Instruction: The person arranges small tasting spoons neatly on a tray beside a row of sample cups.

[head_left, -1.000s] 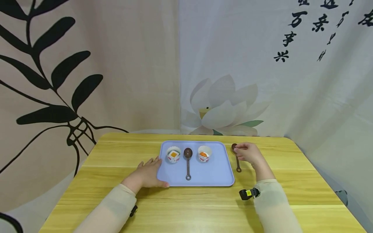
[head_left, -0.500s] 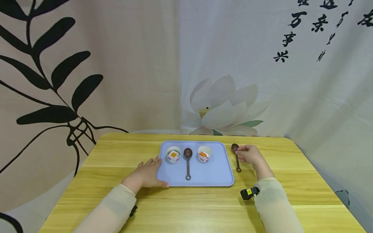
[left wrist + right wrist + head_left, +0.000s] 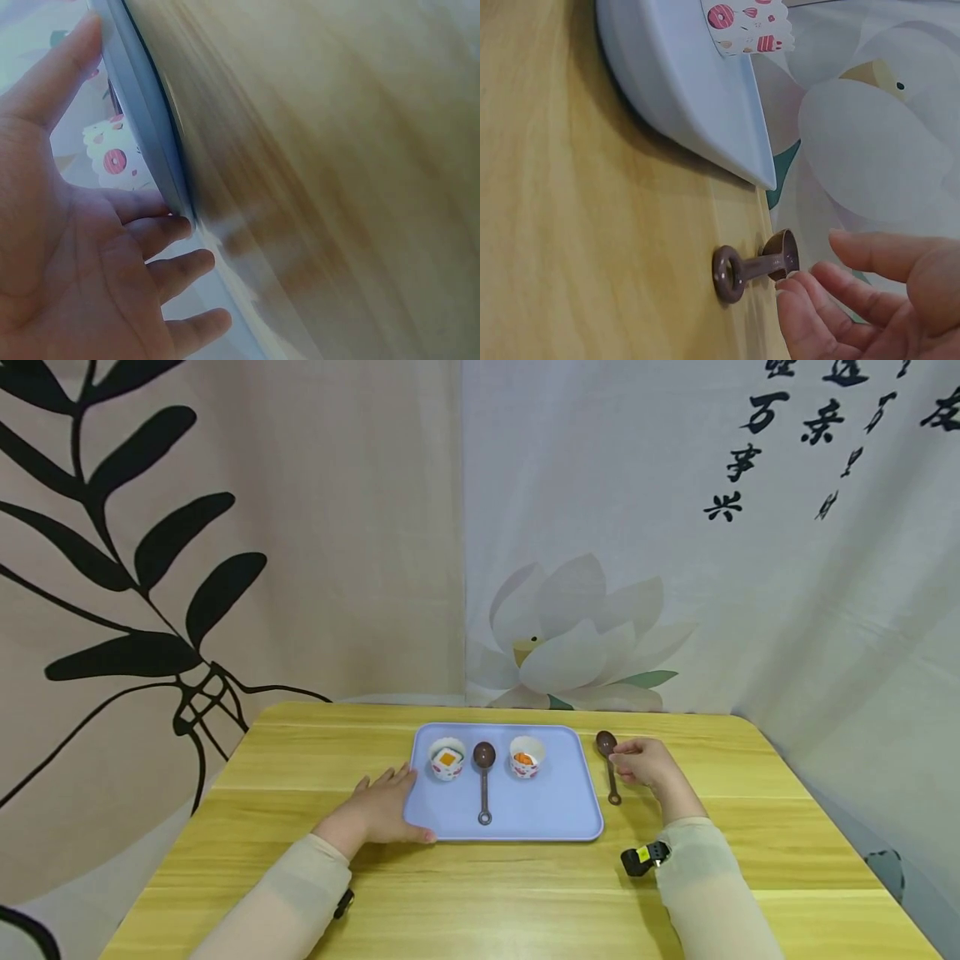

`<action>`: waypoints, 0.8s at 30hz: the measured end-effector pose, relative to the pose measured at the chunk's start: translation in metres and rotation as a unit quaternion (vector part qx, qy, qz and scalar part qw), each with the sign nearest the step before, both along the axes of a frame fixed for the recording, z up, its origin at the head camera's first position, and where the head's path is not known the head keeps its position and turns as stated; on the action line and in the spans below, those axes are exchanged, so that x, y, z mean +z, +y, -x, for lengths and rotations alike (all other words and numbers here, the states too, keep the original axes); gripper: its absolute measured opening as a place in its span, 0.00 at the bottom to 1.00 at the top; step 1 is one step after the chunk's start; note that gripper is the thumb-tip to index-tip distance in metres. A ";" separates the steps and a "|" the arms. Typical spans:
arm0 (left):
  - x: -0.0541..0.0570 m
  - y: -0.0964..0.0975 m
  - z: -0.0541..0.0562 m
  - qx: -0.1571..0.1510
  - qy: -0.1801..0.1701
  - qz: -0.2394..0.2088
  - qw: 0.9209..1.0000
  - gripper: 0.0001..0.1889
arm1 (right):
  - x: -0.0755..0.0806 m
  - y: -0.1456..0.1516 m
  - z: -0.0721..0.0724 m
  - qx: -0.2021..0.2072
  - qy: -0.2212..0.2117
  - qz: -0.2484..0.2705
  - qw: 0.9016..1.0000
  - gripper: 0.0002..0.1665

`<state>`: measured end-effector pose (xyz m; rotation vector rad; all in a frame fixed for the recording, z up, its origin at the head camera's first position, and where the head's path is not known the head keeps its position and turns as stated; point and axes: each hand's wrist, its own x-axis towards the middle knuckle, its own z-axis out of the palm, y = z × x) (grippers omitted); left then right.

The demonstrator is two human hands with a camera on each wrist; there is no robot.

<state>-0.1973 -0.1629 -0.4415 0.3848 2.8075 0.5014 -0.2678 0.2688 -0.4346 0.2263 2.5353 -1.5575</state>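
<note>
A brown spoon (image 3: 612, 772) with a ring-ended handle lies on the table just right of the pale blue tray (image 3: 540, 814). My right hand (image 3: 647, 764) is beside its bowl. In the right wrist view, that hand's thumb (image 3: 885, 251) is apart from its loosely bent fingers, whose tips are right at the spoon bowl (image 3: 782, 251). My left hand (image 3: 386, 806) rests at the tray's left front corner, fingers along the left side and thumb at the front edge. In the left wrist view, this hand's fingers (image 3: 184, 274) are spread and nearly straight against the tray rim (image 3: 154, 112).
On the tray, a second brown spoon (image 3: 484, 781) lies between two patterned paper cups. The left cup (image 3: 447, 771) holds a white and orange piece, the right cup (image 3: 525, 768) orange pieces. A printed curtain (image 3: 375, 527) hangs behind the wooden table (image 3: 480, 902).
My right hand has drawn slightly to the right and nearer, off the spoon's bowl, which now shows fully. The spoon's bowl sits a touch farther right. My left hand stays at the tray corner.
</note>
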 end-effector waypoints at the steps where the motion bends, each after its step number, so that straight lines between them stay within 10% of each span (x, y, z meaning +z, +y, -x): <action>1: 0.000 0.000 0.000 0.000 0.000 0.000 1.000 0.63 | -0.001 0.000 0.000 -0.001 -0.002 0.001 1.000 0.22; 24: -0.001 -0.001 0.000 -0.005 0.002 -0.003 1.000 0.63 | -0.016 0.002 0.007 -0.004 -0.034 0.001 0.999 0.22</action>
